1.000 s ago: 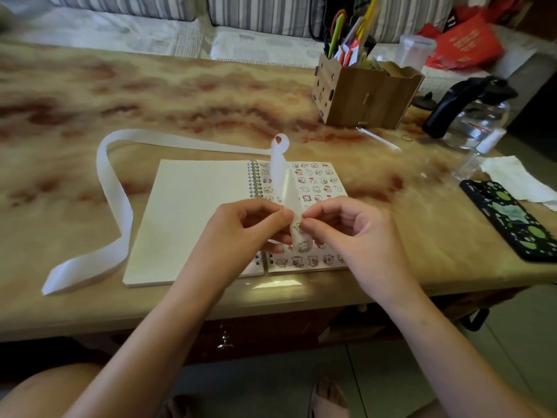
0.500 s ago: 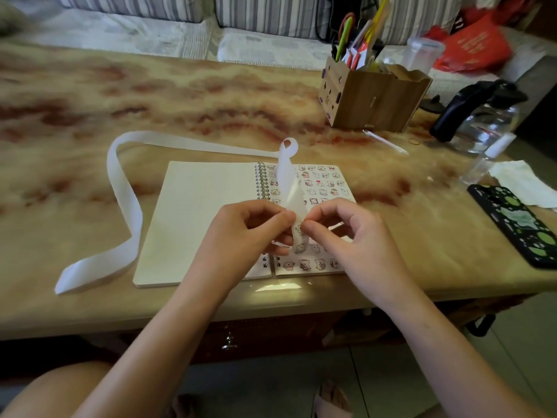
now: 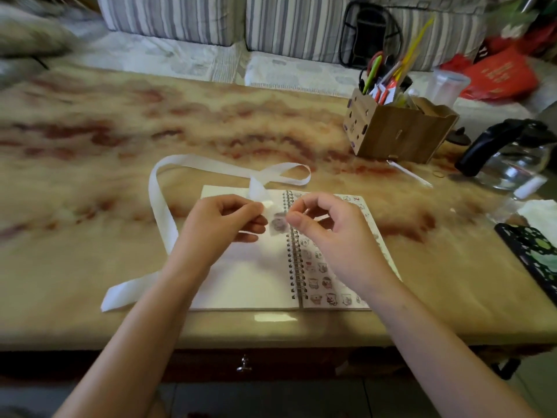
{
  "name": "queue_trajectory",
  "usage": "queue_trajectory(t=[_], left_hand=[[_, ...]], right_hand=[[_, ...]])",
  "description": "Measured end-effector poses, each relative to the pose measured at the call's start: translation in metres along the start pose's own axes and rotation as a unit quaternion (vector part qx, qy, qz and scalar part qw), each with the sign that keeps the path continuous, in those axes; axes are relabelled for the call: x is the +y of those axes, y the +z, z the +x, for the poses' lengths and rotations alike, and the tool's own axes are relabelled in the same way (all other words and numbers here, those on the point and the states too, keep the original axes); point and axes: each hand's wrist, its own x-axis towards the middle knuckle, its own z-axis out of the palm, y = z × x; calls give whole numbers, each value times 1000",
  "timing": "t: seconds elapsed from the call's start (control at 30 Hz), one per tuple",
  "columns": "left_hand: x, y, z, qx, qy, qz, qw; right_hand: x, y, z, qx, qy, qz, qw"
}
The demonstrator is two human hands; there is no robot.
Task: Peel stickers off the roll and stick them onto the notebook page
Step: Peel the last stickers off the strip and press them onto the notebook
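Peeling one sticker from the strip, just above the open notebook.

My left hand point(image 3: 221, 226) has its grip closed on the white sticker strip point(image 3: 164, 212). Thumb and forefinger pinch it above the blank left page, so the liner does not follow the pull. The spent length lies in a loop across the surface point(image 3: 120, 146) to my left, out of the way. My right hand point(image 3: 334, 236) pinches the edge of a small sticker point(image 3: 278, 223) between thumb and forefinger, the other fingers curled clear of the glue. The sticker hangs between my two hands, beside the spiral of the notebook point(image 3: 250, 276). Blur hides whether it is fully free of the strip. I work low over the right page point(image 3: 325, 282), which is lined with rows of stickers, so the reach to a bare spot should be short.
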Motion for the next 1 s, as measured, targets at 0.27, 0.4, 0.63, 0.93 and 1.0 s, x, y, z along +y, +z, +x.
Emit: queue_trajectory(t=[0.27, 0.4, 0.63, 0.93, 1.0], left_hand=[[6, -27, 17, 17, -27, 27, 999], [5, -42, 19, 29, -37, 28, 999], [1, -49, 13, 2, -100, -136, 986], [-5, -53, 2, 13, -47, -70, 996], [-8, -54, 1, 19, -47, -70, 996]], right_hand=[[-9, 27, 39, -44, -28, 41, 998], [-7, 39, 45, -44, -24, 60, 997], [-2, 56, 54, -40, -10, 73, 996], [5, 65, 54, -43, 34, 132, 990], [6, 68, 55, -45, 43, 142, 988]])
